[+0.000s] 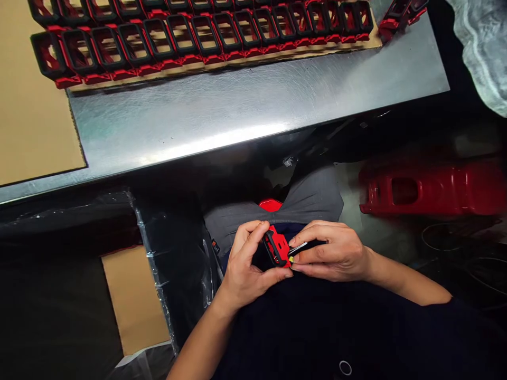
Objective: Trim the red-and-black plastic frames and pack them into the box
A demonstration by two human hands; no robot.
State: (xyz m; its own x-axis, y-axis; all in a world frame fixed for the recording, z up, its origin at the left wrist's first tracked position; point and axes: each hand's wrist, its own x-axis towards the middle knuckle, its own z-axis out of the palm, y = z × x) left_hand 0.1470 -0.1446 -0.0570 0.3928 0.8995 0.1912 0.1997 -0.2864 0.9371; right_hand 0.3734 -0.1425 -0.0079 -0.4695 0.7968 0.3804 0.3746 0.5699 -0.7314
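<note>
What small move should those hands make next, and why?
Perhaps a gentle stroke of the slim tool along the edge of the red-and-black part: the right hand holds the tool with its tip there, while the left hand grips the part.

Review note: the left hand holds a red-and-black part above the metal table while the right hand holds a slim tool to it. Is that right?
Not above the metal table: the head view shows the left hand holding the part over the person's lap. The rest stands.
</note>
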